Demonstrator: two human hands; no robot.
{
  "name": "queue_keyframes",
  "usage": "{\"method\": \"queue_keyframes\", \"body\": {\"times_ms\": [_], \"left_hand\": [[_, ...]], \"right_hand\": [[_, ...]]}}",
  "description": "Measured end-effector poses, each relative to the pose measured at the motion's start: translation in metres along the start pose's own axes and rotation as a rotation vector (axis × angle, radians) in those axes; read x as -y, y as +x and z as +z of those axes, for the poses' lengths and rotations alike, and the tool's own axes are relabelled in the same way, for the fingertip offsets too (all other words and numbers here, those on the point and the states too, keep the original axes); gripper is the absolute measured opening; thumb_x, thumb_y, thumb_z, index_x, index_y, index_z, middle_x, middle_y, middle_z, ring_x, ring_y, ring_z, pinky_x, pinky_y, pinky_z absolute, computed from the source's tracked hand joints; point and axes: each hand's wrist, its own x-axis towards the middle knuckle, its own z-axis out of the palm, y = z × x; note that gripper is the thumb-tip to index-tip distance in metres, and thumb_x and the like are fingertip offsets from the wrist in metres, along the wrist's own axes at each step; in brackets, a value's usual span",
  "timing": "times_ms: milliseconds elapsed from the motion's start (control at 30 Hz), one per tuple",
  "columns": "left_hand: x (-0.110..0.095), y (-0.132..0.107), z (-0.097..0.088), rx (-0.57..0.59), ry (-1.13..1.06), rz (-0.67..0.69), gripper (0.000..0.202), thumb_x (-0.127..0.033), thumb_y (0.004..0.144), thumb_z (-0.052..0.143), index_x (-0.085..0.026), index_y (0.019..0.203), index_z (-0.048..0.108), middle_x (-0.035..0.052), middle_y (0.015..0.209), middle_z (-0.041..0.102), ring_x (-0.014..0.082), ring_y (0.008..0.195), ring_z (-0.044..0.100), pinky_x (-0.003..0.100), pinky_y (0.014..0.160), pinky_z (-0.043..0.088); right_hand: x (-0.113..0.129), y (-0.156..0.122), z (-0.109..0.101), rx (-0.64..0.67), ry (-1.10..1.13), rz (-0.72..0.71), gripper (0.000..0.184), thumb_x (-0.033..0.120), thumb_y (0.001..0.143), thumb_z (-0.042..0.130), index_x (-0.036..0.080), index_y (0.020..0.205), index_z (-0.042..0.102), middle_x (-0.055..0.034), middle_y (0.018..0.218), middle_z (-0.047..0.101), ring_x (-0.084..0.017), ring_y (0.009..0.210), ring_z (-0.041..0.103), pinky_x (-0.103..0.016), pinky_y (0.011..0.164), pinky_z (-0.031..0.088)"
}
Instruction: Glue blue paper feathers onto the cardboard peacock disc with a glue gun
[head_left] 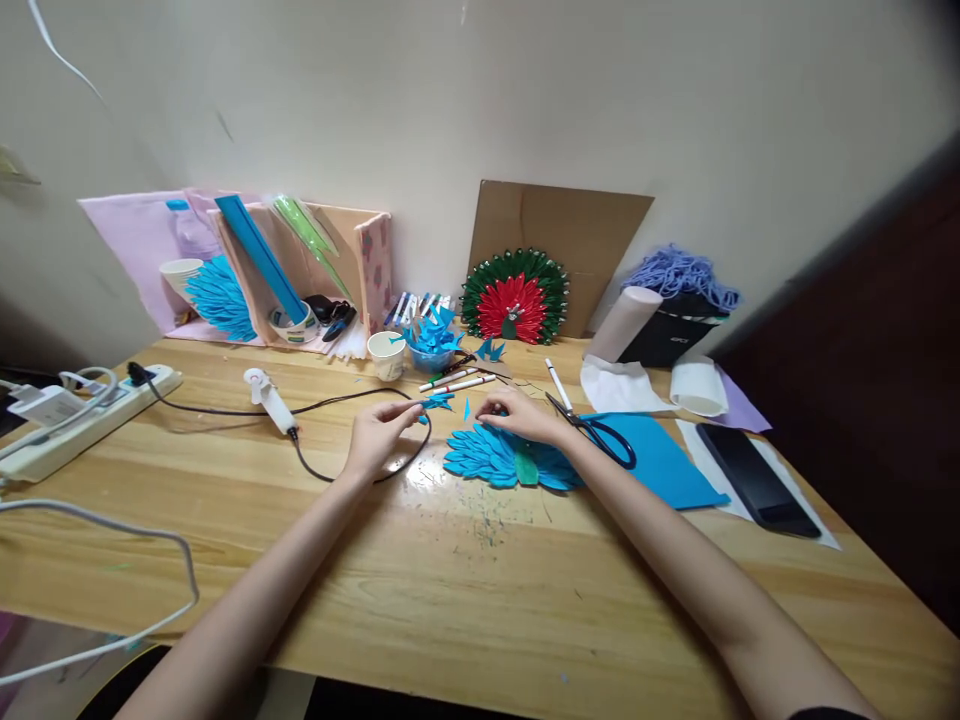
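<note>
My left hand [377,436] is closed in a pinch beside a few small blue pointed felt pieces [439,401]; whether one is between its fingertips I cannot make out. Facing it, my right hand [517,413] has its fingers curled together, and what they hold, if anything, is hidden. A lone blue sliver [466,409] shows just left of those fingertips. Below the right hand lies a blue fan of layered felt petals [480,457] with a green piece [526,464] at its middle. The right wrist and forearm cover part of the fan's right side.
Black-handled scissors [611,442] rest on a blue sheet [667,462], with a phone [757,480] farther right. A white glue gun [270,402] and its cord lie left. Behind stand a bowl of blue pieces [433,357], a paper cup [387,357] and a red-green fan [514,300].
</note>
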Motion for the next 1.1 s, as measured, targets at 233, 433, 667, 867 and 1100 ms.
{"method": "queue_keyframes", "body": {"times_ms": [233, 433, 667, 867, 1100], "left_hand": [[0.020, 0.016, 0.023, 0.017, -0.026, -0.052, 0.039, -0.042, 0.060, 0.072, -0.011, 0.082, 0.071, 0.0111, 0.081, 0.070, 0.0150, 0.059, 0.061, 0.024, 0.054, 0.045], [0.024, 0.015, 0.013, -0.023, -0.002, 0.009, 0.038, -0.041, 0.061, 0.071, -0.012, 0.086, 0.071, 0.0104, 0.082, 0.071, 0.0191, 0.073, 0.063, 0.026, 0.064, 0.048], [0.016, 0.007, 0.014, 0.010, -0.008, -0.023, 0.039, -0.041, 0.056, 0.073, -0.011, 0.082, 0.072, 0.0101, 0.079, 0.071, 0.0191, 0.069, 0.063, 0.027, 0.061, 0.048], [0.013, 0.002, 0.019, 0.087, 0.002, -0.094, 0.035, -0.038, 0.054, 0.074, -0.012, 0.077, 0.072, 0.0086, 0.071, 0.070, 0.0180, 0.064, 0.061, 0.024, 0.055, 0.045], [0.020, 0.005, 0.017, 0.095, -0.017, -0.107, 0.036, -0.041, 0.056, 0.073, -0.012, 0.077, 0.073, 0.0089, 0.072, 0.070, 0.0167, 0.063, 0.060, 0.023, 0.055, 0.045]], "right_hand": [[-0.007, 0.011, 0.004, 0.121, 0.177, -0.013, 0.016, 0.027, 0.076, 0.057, 0.013, 0.082, 0.063, -0.0023, 0.076, 0.063, -0.012, 0.066, 0.055, -0.023, 0.060, 0.041], [0.000, 0.013, 0.003, 0.305, 0.264, 0.011, 0.017, 0.029, 0.075, 0.058, 0.014, 0.077, 0.064, -0.0016, 0.077, 0.064, -0.013, 0.070, 0.056, -0.021, 0.062, 0.042], [0.010, 0.000, 0.003, 0.363, 0.263, -0.014, 0.019, 0.031, 0.077, 0.057, 0.014, 0.079, 0.064, -0.0016, 0.077, 0.063, -0.012, 0.071, 0.054, -0.021, 0.062, 0.041], [0.010, -0.006, 0.007, 0.280, 0.203, -0.033, 0.017, 0.031, 0.076, 0.060, 0.015, 0.080, 0.065, -0.0023, 0.084, 0.062, -0.014, 0.078, 0.056, -0.023, 0.068, 0.042], [0.012, -0.010, 0.006, 0.253, 0.206, -0.068, 0.013, 0.027, 0.078, 0.058, 0.017, 0.080, 0.065, -0.0028, 0.084, 0.062, -0.015, 0.081, 0.056, -0.026, 0.076, 0.042]]}}
